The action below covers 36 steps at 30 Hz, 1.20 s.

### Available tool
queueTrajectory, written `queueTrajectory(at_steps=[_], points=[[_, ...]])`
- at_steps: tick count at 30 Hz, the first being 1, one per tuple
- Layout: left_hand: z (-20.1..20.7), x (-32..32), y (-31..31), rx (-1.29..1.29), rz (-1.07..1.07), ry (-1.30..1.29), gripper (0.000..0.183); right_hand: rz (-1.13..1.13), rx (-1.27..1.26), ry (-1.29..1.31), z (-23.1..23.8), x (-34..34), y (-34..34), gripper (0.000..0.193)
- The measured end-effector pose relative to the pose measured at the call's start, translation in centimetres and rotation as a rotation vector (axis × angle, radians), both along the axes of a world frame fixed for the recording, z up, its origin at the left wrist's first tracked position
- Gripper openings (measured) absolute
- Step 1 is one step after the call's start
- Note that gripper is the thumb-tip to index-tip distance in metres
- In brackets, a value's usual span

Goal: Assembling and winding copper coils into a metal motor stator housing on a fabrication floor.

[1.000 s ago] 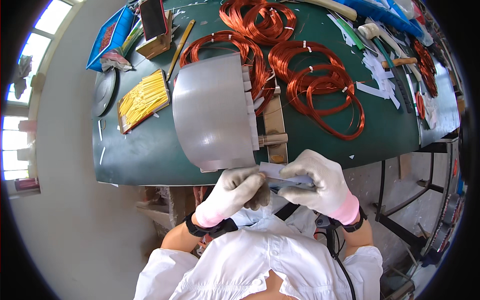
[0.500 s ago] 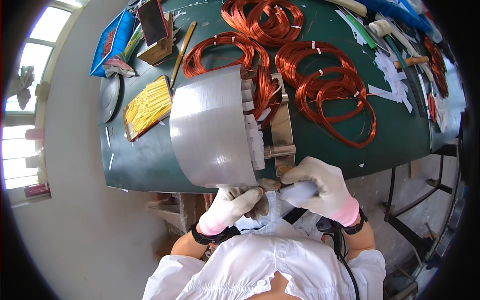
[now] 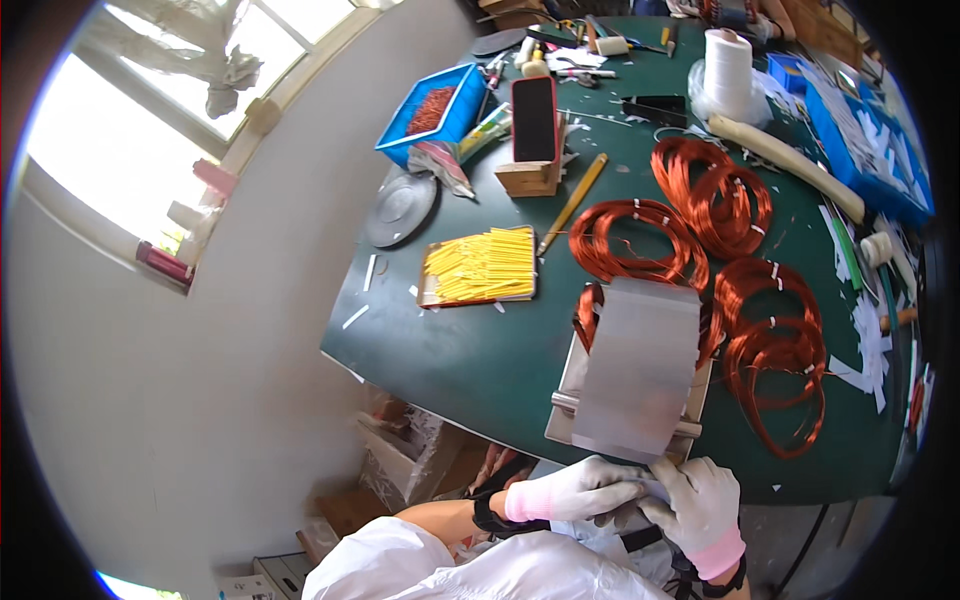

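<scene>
Both hands wear white gloves with pink cuffs and meet at the table's front edge. My right hand [image 3: 705,508] is closed on a small translucent film piece [image 3: 654,487]. From the left, my left hand [image 3: 585,490] pinches at the same piece, its fingertips partly hidden. Just beyond my hands sits a grey, drum-shaped metal stator core [image 3: 640,370], its smooth curved side facing up. It rests on a metal stand [image 3: 562,425] with rollers. A copper wire bundle [image 3: 588,318] shows at its left side.
Several copper wire coils [image 3: 770,330] lie behind and right of the core. Left are a tray of yellow sticks [image 3: 480,265], a grey disc [image 3: 402,208], a phone [image 3: 534,120] on a wooden block, and a blue bin [image 3: 432,112]. A white thread spool [image 3: 727,75] stands far back.
The view has swung left, so the table and core appear farther right. My hands have drawn together around the film piece, which was in my right hand.
</scene>
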<state>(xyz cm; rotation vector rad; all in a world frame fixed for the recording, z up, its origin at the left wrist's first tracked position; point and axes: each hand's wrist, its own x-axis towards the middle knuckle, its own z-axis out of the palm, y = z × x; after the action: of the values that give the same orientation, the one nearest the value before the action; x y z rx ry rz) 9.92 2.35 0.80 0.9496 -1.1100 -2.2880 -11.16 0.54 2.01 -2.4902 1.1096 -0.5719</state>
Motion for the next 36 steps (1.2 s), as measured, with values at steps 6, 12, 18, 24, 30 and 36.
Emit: queueTrajectory(at_steps=[6, 12, 18, 24, 30, 36], points=[[0.4, 1.0, 0.8, -0.04, 0.077, -0.069, 0.029, -0.029, 0.178, -0.479, -0.3, 1.1, 0.0, 0.038], [1.1, 3.5, -0.4, -1.402, 0.162, -0.43, 0.03, -0.273, 0.894, -0.851, 0.6, -1.1, -2.8, 0.023], [-0.9, 5.2, -0.5, -1.051, 0.738, -0.877, 0.072, -0.377, 0.778, -0.725, 0.0, -0.3, -8.3, 0.016], [-3.4, 4.8, 0.1, -0.225, 0.472, -0.85, 0.085, -0.198, 0.522, -0.605, -0.6, 0.0, -9.4, 0.015], [-4.5, 4.6, 0.4, -0.349, 0.392, -0.825, 0.087, -0.161, 0.411, -0.516, -0.2, -0.2, -9.0, 0.019], [-5.6, 3.9, -1.2, -0.505, 0.329, -0.788, 0.09, -0.142, 0.394, -0.487, -0.6, -0.5, -10.0, 0.02]])
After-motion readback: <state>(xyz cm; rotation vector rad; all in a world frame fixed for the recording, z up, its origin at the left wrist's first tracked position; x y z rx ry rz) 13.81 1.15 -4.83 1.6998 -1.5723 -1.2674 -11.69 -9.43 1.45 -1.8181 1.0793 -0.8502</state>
